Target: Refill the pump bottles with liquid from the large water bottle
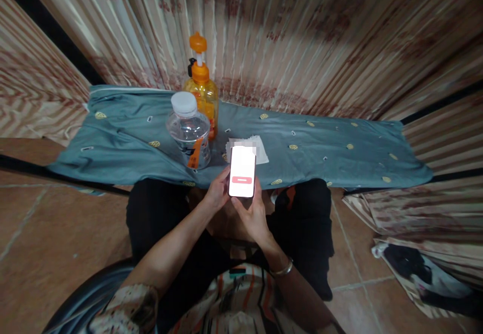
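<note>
A phone [242, 172] with a bright white screen and a red bar low on it is held upright between my two hands, over the near edge of the cloth-covered table. My left hand [219, 190] is closed around its left side. On the other side my right hand [253, 212] grips the right edge and lower corner, its thumb near the bottom of the screen. Just behind the phone lies a white tissue [261, 150], partly hidden by it. A clear plastic bottle [189, 133] with a white cap stands left of the phone.
Behind the clear bottle stands an orange pump bottle [206, 92]. The narrow table wears a teal patterned cloth [320, 148]. Pleated curtains [264, 37] hang behind it. A black round-edged object [90, 294] is at lower left, and dark and white fabric [418, 268] lies at right.
</note>
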A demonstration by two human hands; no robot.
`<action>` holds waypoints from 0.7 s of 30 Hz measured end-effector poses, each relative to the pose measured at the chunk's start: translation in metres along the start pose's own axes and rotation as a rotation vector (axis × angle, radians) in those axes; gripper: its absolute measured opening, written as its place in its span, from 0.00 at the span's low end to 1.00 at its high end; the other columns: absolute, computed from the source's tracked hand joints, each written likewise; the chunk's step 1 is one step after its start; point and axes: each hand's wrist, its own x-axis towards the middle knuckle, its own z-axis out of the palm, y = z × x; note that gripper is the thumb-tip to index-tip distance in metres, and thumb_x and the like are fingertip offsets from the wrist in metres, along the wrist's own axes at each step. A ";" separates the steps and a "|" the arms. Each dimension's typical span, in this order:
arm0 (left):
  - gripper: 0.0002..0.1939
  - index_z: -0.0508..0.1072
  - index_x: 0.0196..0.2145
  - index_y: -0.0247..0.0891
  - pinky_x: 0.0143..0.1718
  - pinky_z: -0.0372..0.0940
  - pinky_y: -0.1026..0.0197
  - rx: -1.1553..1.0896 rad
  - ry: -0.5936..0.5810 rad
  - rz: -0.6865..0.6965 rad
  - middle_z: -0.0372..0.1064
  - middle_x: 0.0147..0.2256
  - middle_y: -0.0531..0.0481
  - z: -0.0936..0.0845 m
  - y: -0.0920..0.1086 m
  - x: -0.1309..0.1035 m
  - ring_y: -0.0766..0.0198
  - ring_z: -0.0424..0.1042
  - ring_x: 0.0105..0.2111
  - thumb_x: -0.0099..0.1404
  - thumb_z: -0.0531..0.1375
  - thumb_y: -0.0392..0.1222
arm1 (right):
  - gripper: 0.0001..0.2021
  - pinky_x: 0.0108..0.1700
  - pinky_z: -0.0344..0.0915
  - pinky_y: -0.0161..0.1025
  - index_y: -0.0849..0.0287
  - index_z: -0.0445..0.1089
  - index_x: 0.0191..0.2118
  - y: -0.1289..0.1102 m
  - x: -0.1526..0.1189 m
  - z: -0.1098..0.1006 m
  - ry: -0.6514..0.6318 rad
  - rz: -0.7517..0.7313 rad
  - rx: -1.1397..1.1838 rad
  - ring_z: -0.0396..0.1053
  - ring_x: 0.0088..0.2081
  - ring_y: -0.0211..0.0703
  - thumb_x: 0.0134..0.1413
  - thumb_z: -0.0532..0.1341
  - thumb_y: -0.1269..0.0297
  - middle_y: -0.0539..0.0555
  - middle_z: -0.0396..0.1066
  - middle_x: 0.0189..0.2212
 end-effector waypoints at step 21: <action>0.20 0.72 0.59 0.30 0.59 0.69 0.53 -0.048 0.015 0.021 0.81 0.48 0.41 -0.001 0.000 0.005 0.54 0.79 0.51 0.71 0.58 0.39 | 0.55 0.70 0.56 0.59 0.70 0.47 0.71 -0.003 0.027 0.014 0.047 0.087 -0.036 0.56 0.70 0.63 0.49 0.68 0.41 0.74 0.54 0.70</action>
